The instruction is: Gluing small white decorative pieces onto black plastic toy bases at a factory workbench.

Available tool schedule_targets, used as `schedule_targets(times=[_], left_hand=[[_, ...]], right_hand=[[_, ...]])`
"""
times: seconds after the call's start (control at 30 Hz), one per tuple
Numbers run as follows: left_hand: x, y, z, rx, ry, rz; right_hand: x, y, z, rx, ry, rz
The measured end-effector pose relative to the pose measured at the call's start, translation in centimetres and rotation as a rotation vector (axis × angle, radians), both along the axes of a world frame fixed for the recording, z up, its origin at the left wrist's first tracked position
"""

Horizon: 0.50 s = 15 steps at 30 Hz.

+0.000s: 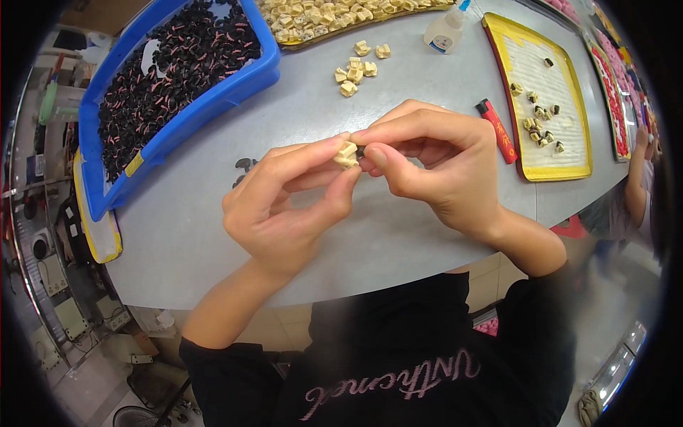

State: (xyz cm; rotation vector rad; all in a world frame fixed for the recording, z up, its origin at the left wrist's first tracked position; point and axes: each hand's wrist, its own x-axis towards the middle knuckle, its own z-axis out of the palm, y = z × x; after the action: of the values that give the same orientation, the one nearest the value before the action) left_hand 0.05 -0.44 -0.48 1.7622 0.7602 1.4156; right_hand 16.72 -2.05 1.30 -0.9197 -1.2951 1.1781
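Note:
Between the thumb and fingers of my left hand point(281, 196) is a small cream-coloured moulded piece point(346, 155). My right hand point(445, 160) pinches a small black piece point(360, 151) against its right side; fingertips hide most of the black piece. Both hands meet above the grey table point(284, 114). A few loose black pieces point(244, 164) lie just beyond my left hand's knuckles. Farther back sits a small group of cream pieces point(354, 74). On the right, a yellow-rimmed tray point(523, 173) bears several cream pieces with black parts on them point(535, 124).
At the left, a blue bin point(267, 77) holds many black and pink pieces. A tray heaped with cream pieces point(320, 20) stands at the back, near a clear bottle with a blue tip point(442, 35). A red stick-shaped thing point(498, 132) lies beside the right tray. Another person's arm point(635, 181) shows far right.

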Motion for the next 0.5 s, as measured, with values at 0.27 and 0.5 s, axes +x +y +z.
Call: schedule_targets(times=[0.27,0.5], left_hand=[[0.39,0.60,-0.51,-0.098,-0.145,-0.115],[0.54,0.51,-0.12,-0.062,-0.058,-0.036]], right_hand=[[0.47,0.56,0.51,-0.138,0.119,0.035],[0.81,0.72,0.77,-0.261,0.199,0.082]])
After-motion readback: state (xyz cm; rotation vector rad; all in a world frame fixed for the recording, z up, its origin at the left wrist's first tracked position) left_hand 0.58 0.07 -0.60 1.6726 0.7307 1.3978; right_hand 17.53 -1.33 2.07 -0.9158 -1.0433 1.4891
